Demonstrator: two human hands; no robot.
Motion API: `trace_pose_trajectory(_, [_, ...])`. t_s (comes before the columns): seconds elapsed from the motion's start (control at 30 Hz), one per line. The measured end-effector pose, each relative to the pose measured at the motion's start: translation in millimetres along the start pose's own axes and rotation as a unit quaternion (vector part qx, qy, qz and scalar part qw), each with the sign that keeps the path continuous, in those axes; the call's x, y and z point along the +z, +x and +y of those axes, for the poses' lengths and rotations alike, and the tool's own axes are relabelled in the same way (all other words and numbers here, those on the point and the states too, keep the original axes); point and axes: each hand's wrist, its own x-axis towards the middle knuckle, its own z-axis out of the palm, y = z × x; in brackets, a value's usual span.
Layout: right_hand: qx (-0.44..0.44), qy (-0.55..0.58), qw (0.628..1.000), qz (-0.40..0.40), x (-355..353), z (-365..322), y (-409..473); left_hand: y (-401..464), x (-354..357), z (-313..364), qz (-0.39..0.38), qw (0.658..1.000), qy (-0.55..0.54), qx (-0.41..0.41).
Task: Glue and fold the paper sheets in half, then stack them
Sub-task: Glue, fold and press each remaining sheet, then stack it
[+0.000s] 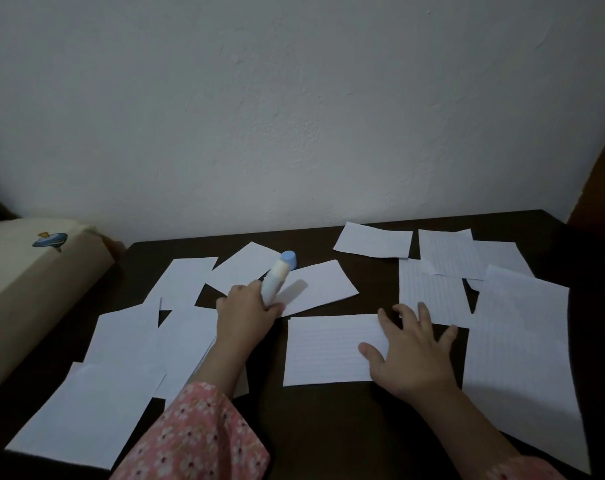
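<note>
A lined paper sheet point(325, 348) lies flat on the dark table point(328, 427) in front of me. My right hand point(410, 355) rests spread on its right edge, fingers straight. My left hand point(244, 313) grips a white glue stick point(275, 282) with a blue cap, tilted up and away above the table, left of that sheet. Several more white sheets lie scattered on the left point(121, 348) and on the right point(515, 341), some overlapping.
A pale wall point(294, 116) rises right behind the table's far edge. A cream cushion point(27, 271) with a small blue print sits off the table's left side. A brown surface point(602, 188) borders the right.
</note>
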Motion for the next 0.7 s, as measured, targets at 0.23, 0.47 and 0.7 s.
trace_pose_trajectory(0.23, [-0.005, 0.002, 1.0, 0.011, -2.5, 2.4, 4.1, 5.0, 0.1, -3.2, -0.033, 0.999, 0.003, -0.019])
trace_pose_trajectory(0.47, [-0.029, 0.017, 0.999, 0.018, -10.4, 2.8, 0.8, -5.5, -3.1, -9.0, -0.032, 0.999, -0.001, -0.034])
trace_pose_trajectory(0.7, [-0.062, 0.107, 0.991, 0.052, -17.3, 4.5, -7.0, -14.0, -3.5, -16.9, -0.046, 0.995, -0.069, -0.052])
